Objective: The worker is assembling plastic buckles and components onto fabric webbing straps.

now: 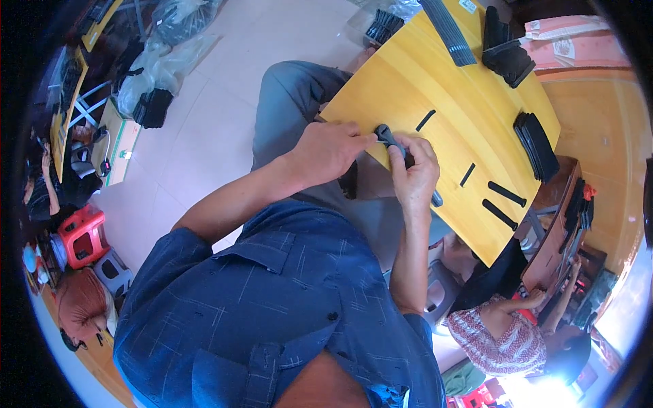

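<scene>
Over the near edge of a yellow wooden table (381, 88), my right hand (416, 170) is closed round a dark grey strap-like piece (385, 133). Its rounded, bent end points away from me, and another end shows below the palm. My left hand (333, 148) pinches beside that bent end, fingertips together. Something thin and pale shows at those fingertips, too small to name. Nearest to my right hand on the tabletop lie two short black strips (426, 120), (467, 175). Two longer black strips (507, 194), (500, 215) lie side by side near the right corner.
A stack of black flat pieces (536, 147) stands at the table's right edge. Farther back are a bundle of grey strips (450, 32) and a black pile (505, 54). A clear plastic box (367, 27) sits beyond the table. A person (503, 336) works at lower right.
</scene>
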Tool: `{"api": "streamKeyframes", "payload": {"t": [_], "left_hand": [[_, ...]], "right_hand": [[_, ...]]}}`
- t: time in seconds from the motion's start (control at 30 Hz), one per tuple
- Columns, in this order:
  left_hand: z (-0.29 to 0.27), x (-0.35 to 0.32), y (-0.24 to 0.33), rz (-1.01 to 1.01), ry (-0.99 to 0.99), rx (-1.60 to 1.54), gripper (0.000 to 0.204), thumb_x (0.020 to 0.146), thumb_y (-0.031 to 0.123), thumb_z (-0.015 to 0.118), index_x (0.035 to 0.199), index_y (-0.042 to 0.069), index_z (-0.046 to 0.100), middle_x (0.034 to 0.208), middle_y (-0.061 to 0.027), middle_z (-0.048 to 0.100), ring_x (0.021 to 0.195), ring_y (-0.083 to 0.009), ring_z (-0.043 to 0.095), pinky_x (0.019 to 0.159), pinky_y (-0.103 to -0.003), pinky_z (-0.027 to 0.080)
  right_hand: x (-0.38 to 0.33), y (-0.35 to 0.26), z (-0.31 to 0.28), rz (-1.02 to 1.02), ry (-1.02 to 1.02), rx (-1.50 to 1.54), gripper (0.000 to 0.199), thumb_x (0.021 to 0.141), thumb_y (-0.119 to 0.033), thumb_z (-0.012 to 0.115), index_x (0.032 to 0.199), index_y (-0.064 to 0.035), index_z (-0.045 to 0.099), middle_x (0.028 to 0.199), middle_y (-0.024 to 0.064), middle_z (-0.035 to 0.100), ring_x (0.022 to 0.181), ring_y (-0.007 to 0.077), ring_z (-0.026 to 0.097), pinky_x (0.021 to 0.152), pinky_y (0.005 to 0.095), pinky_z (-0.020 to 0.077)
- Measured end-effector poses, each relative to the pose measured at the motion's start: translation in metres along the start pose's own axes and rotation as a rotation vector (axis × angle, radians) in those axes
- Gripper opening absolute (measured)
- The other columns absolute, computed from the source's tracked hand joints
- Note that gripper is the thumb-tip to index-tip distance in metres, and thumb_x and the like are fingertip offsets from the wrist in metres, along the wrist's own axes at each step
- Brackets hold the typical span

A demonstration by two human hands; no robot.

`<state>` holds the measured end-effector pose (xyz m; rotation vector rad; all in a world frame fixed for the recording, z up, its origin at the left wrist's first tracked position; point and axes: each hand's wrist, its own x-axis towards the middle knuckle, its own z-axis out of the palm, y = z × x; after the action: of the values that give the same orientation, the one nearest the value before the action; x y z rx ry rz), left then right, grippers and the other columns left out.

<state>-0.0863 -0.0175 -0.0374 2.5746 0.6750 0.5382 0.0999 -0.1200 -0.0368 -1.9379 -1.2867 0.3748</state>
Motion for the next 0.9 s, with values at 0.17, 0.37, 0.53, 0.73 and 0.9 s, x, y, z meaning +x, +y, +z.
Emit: {"api": "streamKeyframes", "payload": {"t": [0.17, 0.37, 0.53, 0.73, 0.9], "left_hand": [[0.0002, -0.0006, 0.0012, 0.003, 0.036, -0.009, 0.02, 0.092, 0.018, 0.066, 0.111, 0.016, 0.073, 0.086, -0.0048, 0.066, 0.078, -0.0247, 0.071, 0.063, -0.039, 0.057], [0.0002, 0.0005, 0.0, 0.005, 0.045, -0.014, 0.019, 0.092, 0.018, 0.066, 0.109, 0.015, 0.073, 0.084, -0.0049, 0.066, 0.077, -0.0246, 0.071, 0.062, -0.038, 0.056], [-0.0011, 0.0006, 0.0, 0.002, 0.045, -0.026, 0.018, 0.091, 0.017, 0.065, 0.107, 0.013, 0.073, 0.082, -0.0054, 0.065, 0.075, -0.0252, 0.071, 0.062, -0.039, 0.056], [-0.0021, 0.0024, -0.0004, 0.013, 0.008, 0.019, 0.019, 0.091, 0.017, 0.065, 0.107, 0.013, 0.073, 0.082, -0.006, 0.066, 0.075, -0.0257, 0.071, 0.061, -0.039, 0.056], [-0.0065, 0.0029, 0.0034, -0.038, -0.042, 0.002, 0.035, 0.09, 0.014, 0.067, 0.124, 0.012, 0.069, 0.088, -0.0082, 0.068, 0.078, -0.0283, 0.071, 0.063, -0.042, 0.057]], "right_hand": [[-0.0003, -0.0012, 0.0017, -0.018, 0.019, 0.014, 0.017, 0.084, -0.008, 0.077, 0.101, -0.0058, 0.075, 0.094, 0.0121, 0.069, 0.091, 0.0317, 0.067, 0.083, 0.0405, 0.0526], [-0.0013, -0.0021, 0.0037, -0.007, 0.018, 0.004, 0.018, 0.083, -0.008, 0.077, 0.101, -0.0057, 0.075, 0.095, 0.0131, 0.069, 0.091, 0.0324, 0.067, 0.083, 0.0409, 0.0531], [-0.0021, -0.0031, 0.0032, -0.011, 0.015, -0.012, 0.019, 0.083, -0.008, 0.077, 0.102, -0.006, 0.075, 0.096, 0.0135, 0.069, 0.091, 0.0325, 0.068, 0.082, 0.041, 0.0535], [-0.0024, -0.0069, 0.0037, -0.051, 0.004, -0.044, 0.022, 0.083, -0.007, 0.077, 0.105, -0.0066, 0.075, 0.097, 0.0131, 0.07, 0.092, 0.0323, 0.067, 0.083, 0.041, 0.0534], [-0.0033, -0.0045, 0.007, -0.086, 0.019, -0.024, 0.022, 0.082, -0.006, 0.077, 0.104, -0.0062, 0.075, 0.096, 0.0123, 0.07, 0.092, 0.0319, 0.067, 0.084, 0.0404, 0.0529]]}}
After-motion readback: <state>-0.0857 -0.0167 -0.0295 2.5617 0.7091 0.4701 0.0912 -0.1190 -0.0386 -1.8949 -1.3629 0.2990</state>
